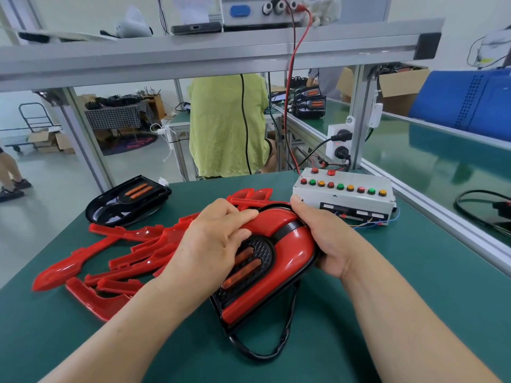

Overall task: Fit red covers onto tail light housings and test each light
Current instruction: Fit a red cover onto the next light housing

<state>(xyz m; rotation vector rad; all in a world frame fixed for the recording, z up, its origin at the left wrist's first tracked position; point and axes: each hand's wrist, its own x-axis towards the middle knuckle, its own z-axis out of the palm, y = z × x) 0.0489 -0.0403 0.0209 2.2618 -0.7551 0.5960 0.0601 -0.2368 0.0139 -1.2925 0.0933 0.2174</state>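
A black tail light housing with a red cover on it lies tilted on the green mat in front of me. My left hand lies on top of it, fingers curled over the cover's upper edge. My right hand grips the housing's right rim, thumb on top. Its black cable loops toward me. Several loose red covers lie piled at the left. A second black housing without a cover sits behind them.
A grey test box with red, green and yellow buttons stands at the right rear, with wires running up to a shelf. A person in a green shirt sits beyond the table. An aluminium rail borders the right side.
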